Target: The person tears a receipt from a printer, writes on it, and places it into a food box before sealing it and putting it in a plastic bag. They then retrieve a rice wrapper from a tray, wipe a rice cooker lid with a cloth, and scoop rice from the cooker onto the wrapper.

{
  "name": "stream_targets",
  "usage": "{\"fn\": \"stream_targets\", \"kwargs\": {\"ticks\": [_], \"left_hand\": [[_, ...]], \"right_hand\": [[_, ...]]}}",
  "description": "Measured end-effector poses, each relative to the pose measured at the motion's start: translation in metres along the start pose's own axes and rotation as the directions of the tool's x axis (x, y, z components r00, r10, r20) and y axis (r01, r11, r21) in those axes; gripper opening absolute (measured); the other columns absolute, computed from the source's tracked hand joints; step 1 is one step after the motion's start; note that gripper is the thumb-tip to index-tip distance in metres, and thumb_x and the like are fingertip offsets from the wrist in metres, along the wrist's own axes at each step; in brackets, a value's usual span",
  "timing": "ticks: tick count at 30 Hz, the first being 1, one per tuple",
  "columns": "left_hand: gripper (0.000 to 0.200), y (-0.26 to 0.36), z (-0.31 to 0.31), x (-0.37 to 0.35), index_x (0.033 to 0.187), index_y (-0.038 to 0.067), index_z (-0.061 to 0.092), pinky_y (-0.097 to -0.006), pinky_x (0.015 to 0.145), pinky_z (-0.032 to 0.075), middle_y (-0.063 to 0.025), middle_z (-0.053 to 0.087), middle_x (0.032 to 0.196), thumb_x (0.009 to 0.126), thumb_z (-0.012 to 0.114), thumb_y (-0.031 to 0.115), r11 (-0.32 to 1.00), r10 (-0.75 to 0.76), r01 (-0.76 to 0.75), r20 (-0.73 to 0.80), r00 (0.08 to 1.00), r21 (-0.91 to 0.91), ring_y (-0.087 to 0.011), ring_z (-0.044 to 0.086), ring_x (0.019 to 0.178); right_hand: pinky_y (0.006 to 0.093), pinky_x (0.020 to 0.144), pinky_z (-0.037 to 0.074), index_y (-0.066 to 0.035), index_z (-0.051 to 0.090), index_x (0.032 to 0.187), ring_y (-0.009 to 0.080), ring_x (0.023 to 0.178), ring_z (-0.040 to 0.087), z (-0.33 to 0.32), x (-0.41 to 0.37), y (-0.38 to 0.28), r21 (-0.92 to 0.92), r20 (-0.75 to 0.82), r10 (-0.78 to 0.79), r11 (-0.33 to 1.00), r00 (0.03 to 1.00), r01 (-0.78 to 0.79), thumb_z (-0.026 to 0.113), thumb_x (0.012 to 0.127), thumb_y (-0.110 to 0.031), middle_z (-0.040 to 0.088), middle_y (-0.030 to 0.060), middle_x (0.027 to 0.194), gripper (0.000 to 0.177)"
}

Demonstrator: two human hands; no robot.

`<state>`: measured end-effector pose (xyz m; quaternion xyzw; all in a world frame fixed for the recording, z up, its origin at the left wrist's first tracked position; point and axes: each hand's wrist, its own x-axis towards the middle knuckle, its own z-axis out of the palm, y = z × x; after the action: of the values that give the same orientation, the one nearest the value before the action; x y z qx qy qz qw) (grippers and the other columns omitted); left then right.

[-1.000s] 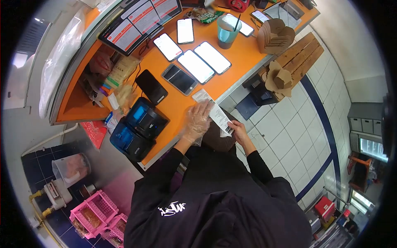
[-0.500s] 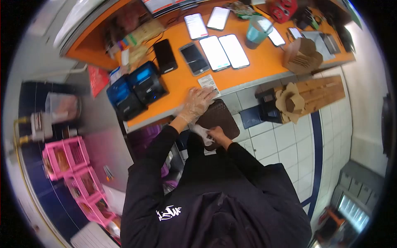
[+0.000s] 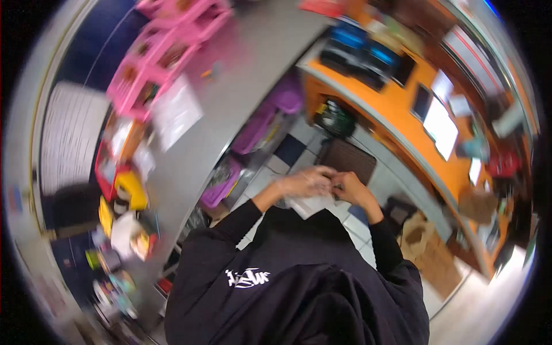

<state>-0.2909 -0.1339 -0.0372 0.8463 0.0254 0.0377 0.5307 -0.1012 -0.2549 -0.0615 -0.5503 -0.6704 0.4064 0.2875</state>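
My left hand (image 3: 309,183), in a thin clear plastic glove and blurred by motion, is in front of my body with its fingers curled toward the right. My bare right hand (image 3: 352,188) meets its fingertips with bent, closed fingers. What lies between the fingertips is too small and smeared to make out. A white paper slip (image 3: 310,206) hangs just under my left hand and appears to be held there. Below and behind the hands is a dark brown stool seat (image 3: 348,160).
On my left runs a grey metal counter (image 3: 230,86) with pink baskets (image 3: 172,52) and a white sheet (image 3: 177,112). An orange desk (image 3: 397,109) with phones and printers (image 3: 362,54) stands ahead to the right. Purple bins (image 3: 253,126) sit under the counter.
The view has swung left, bringing the metal counter in. My left hand has left the desk edge, and both hands are now together before my body. The paper slip is gone from the desk edge.
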Motion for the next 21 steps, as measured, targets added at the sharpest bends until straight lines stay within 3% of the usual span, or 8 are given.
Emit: {"fn": "stream_targets", "kwargs": {"ticks": [2,5,8,14,16,18,20,21], "left_hand": [[0.025,0.008,0.011,-0.049,0.099,0.008,0.065,-0.0412,0.093,0.044,-0.0142,0.061,0.112,0.09,0.061,0.031,0.979,-0.188,0.194,-0.077,0.979,0.07,-0.0319,0.056,0.108],[0.025,0.005,0.031,-0.138,0.102,0.006,0.066,-0.0429,0.087,0.046,-0.0135,0.063,0.102,0.087,0.064,0.026,0.972,-0.218,0.234,-0.348,0.912,0.004,-0.0322,0.058,0.098],[0.024,0.015,0.055,-0.242,0.1,0.006,0.066,-0.0429,0.084,0.046,-0.0125,0.064,0.091,0.086,0.064,0.025,0.892,-0.376,0.452,-0.564,0.735,-0.005,-0.0328,0.059,0.095],[0.016,0.066,0.139,-0.471,0.089,0.004,0.066,-0.0431,0.078,0.048,-0.0133,0.066,0.086,0.086,0.064,0.02,0.72,-0.338,0.674,-0.932,0.13,-0.167,-0.0331,0.061,0.083],[0.015,0.1,0.175,-0.541,0.09,0.005,0.068,-0.042,0.079,0.048,-0.0142,0.067,0.088,0.085,0.064,0.018,0.578,-0.375,0.766,-0.925,-0.059,-0.283,-0.0329,0.062,0.086],[0.018,0.132,0.226,-0.598,0.091,0.006,0.069,-0.0412,0.077,0.05,-0.0131,0.067,0.087,0.088,0.06,0.021,0.501,-0.158,0.841,-0.977,-0.145,-0.205,-0.0318,0.063,0.085],[0.016,0.18,0.256,-0.628,0.09,0.003,0.068,-0.0382,0.076,0.051,-0.0127,0.068,0.089,0.088,0.06,0.017,0.492,-0.395,0.581,-0.761,-0.515,-0.648,-0.0291,0.064,0.083],[0.016,0.187,0.276,-0.64,0.09,0.002,0.067,-0.0373,0.075,0.051,-0.0126,0.068,0.089,0.089,0.06,0.016,0.503,-0.409,0.496,-0.701,-0.585,-0.707,-0.0283,0.064,0.083]], "right_hand": [[0.0411,0.069,0.05,0.001,0.07,0.081,0.0344,0.076,0.064,0.005,0.03,-0.045,-0.058,0.088,-0.003,0.998,0.996,0.008,0.074,0.069,-0.01,0.065,0.0174,0.077,0.017],[0.0383,0.061,0.048,0.002,0.069,0.079,0.0311,0.068,0.063,0.054,0.072,-0.097,-0.069,0.169,-0.009,0.997,0.985,0.021,0.078,0.068,-0.014,0.064,0.0174,0.075,0.022],[0.0371,0.059,0.047,0.002,0.069,0.078,0.0296,0.064,0.062,0.125,0.112,-0.165,-0.102,0.262,-0.053,0.991,0.964,0.082,0.08,0.069,-0.015,0.064,0.0167,0.074,0.022],[0.033,0.063,0.046,0.0,0.066,0.089,0.0259,0.069,0.059,0.316,0.173,-0.279,-0.086,0.381,-0.439,0.859,0.814,0.504,0.079,0.066,-0.008,0.064,0.0128,0.08,0.027],[0.031,0.07,0.047,-0.001,0.063,0.096,0.0244,0.079,0.061,0.377,0.173,-0.352,0.215,0.467,-0.57,0.815,0.676,0.539,0.077,0.065,-0.002,0.065,0.0126,0.087,0.034],[0.0305,0.077,0.047,-0.002,0.062,0.097,0.024,0.087,0.062,0.441,0.174,-0.406,0.487,0.677,-0.591,0.807,0.439,0.335,0.075,0.065,0.002,0.065,0.0123,0.094,0.035],[0.0317,0.077,0.048,-0.003,0.063,0.097,0.0243,0.089,0.063,0.505,0.183,-0.439,0.525,0.787,-0.518,0.848,0.335,0.076,0.076,0.065,0.0,0.065,0.0116,0.096,0.035],[0.0323,0.078,0.048,-0.003,0.063,0.097,0.0245,0.09,0.063,0.539,0.188,-0.444,0.512,0.835,-0.479,0.857,0.27,-0.06,0.076,0.065,-0.001,0.065,0.0113,0.098,0.035]]}}
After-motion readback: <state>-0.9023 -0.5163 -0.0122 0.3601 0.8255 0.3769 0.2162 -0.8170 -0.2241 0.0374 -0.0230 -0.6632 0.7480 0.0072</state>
